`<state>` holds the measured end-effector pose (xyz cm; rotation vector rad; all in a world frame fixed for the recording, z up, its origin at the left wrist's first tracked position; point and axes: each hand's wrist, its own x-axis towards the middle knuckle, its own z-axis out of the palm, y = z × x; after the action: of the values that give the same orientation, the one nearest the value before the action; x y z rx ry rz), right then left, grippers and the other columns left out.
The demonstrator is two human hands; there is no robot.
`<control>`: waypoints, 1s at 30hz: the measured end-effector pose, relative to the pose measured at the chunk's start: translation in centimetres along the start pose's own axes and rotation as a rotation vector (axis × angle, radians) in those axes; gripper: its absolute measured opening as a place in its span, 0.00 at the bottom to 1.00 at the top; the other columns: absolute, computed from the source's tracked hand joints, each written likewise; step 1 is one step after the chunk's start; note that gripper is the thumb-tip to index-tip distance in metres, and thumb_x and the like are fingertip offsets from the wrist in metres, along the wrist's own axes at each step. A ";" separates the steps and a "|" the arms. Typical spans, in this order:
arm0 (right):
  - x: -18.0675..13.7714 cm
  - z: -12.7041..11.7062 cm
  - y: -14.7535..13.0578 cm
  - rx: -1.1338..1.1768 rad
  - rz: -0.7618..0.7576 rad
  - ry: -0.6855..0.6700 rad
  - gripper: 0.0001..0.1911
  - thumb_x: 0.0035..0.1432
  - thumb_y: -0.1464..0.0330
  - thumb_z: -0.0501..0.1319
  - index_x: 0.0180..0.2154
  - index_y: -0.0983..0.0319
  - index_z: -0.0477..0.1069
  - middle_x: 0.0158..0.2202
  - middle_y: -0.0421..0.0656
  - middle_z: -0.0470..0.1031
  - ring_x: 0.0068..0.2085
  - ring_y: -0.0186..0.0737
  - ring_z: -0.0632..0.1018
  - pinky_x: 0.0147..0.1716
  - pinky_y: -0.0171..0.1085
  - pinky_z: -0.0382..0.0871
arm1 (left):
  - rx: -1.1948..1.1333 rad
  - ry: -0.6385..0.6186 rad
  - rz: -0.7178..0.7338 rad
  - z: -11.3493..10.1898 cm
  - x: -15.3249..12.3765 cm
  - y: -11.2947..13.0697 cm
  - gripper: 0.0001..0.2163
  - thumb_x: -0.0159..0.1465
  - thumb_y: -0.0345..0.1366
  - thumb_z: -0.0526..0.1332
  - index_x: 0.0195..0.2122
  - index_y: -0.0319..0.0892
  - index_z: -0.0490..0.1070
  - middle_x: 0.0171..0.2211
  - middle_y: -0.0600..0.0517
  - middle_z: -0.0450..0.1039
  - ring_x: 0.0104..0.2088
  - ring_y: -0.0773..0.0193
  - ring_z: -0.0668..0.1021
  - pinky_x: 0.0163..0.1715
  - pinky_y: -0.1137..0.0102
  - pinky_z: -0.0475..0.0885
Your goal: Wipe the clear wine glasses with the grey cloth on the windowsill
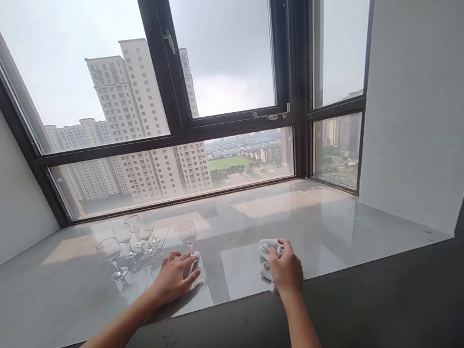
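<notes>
On the glossy window sill, my left hand (176,277) is stretched toward an upright wine glass (187,231). Its fingers are apart and overlap the foot of the glass; whether they touch it I cannot tell. My right hand (287,269) is closed on a crumpled white cloth (266,252), which rests on the sill near the front edge. To the left of my left hand stands a group of several clear wine glasses, the nearest wine glass (109,250) a little apart from the others.
The pale, reflective sill (332,230) ends at a front edge above a dark grey wall (350,319). Behind it rise dark-framed windows with a handle (170,41) and a latch (272,116). White walls (424,110) close off both sides.
</notes>
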<state>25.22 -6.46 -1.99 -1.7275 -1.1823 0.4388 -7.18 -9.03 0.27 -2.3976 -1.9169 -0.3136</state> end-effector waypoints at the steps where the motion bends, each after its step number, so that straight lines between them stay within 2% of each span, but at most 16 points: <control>1: 0.0 0.0 0.0 -0.001 -0.005 -0.002 0.17 0.62 0.63 0.53 0.51 0.58 0.69 0.42 0.47 0.78 0.40 0.45 0.77 0.33 0.35 0.59 | 0.015 0.009 -0.024 -0.4 -1.2 -1.2 0.26 0.66 0.55 0.49 0.61 0.54 0.69 0.62 0.51 0.67 0.61 0.44 0.63 0.59 0.50 0.58; 5: -0.2 -0.1 0.0 -0.006 -0.009 -0.006 0.18 0.62 0.63 0.53 0.51 0.59 0.69 0.43 0.47 0.78 0.41 0.45 0.77 0.32 0.35 0.58 | 0.056 0.053 -0.174 -1.5 -4.3 -5.7 0.24 0.67 0.53 0.46 0.57 0.54 0.72 0.60 0.52 0.69 0.62 0.44 0.63 0.58 0.52 0.60; 8: -0.2 -0.2 -0.1 -0.010 0.007 -0.007 0.19 0.62 0.63 0.53 0.52 0.59 0.70 0.44 0.48 0.78 0.41 0.46 0.77 0.32 0.35 0.59 | 0.067 0.094 -0.239 -1.6 -5.0 -7.5 0.23 0.68 0.51 0.45 0.54 0.53 0.74 0.58 0.52 0.71 0.61 0.46 0.64 0.58 0.54 0.60; 13: -0.1 -0.2 -0.2 -0.011 0.018 0.007 0.20 0.61 0.62 0.54 0.52 0.59 0.70 0.42 0.48 0.78 0.39 0.45 0.76 0.32 0.35 0.59 | 0.078 0.154 -0.287 -1.2 -5.2 -7.4 0.21 0.68 0.50 0.46 0.50 0.52 0.75 0.55 0.52 0.73 0.59 0.47 0.65 0.57 0.54 0.60; 18: -0.1 -0.1 0.0 -0.026 0.021 0.009 0.19 0.61 0.62 0.54 0.52 0.59 0.71 0.41 0.48 0.78 0.39 0.45 0.76 0.31 0.35 0.58 | 0.141 0.184 -0.460 -0.9 -5.4 -7.4 0.21 0.68 0.48 0.46 0.49 0.48 0.75 0.55 0.49 0.73 0.58 0.45 0.66 0.56 0.50 0.59; 20: -0.1 -0.1 0.0 -0.025 0.021 0.009 0.19 0.61 0.62 0.54 0.52 0.58 0.70 0.41 0.48 0.78 0.39 0.45 0.76 0.31 0.35 0.58 | 0.166 0.171 -0.495 -0.7 -5.4 -7.6 0.21 0.68 0.48 0.46 0.51 0.48 0.74 0.57 0.47 0.71 0.59 0.44 0.66 0.57 0.50 0.58; 25: 0.0 0.0 0.1 -0.024 0.009 0.009 0.19 0.61 0.62 0.53 0.52 0.58 0.69 0.43 0.48 0.78 0.39 0.45 0.76 0.32 0.35 0.58 | 0.169 0.139 -0.469 -0.4 -4.9 -8.5 0.25 0.67 0.50 0.47 0.59 0.49 0.70 0.62 0.45 0.65 0.63 0.45 0.63 0.60 0.49 0.57; 30: 0.1 0.2 0.1 -0.020 0.013 0.011 0.18 0.62 0.63 0.53 0.51 0.58 0.70 0.42 0.47 0.78 0.40 0.44 0.77 0.32 0.34 0.59 | -0.056 0.149 -0.364 -0.6 -3.6 -9.4 0.21 0.66 0.46 0.48 0.47 0.46 0.79 0.53 0.47 0.76 0.58 0.51 0.72 0.58 0.58 0.65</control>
<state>25.15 -6.33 -2.10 -1.7533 -1.1713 0.4259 -17.10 -10.42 -0.59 -1.9768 -2.2902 -0.5521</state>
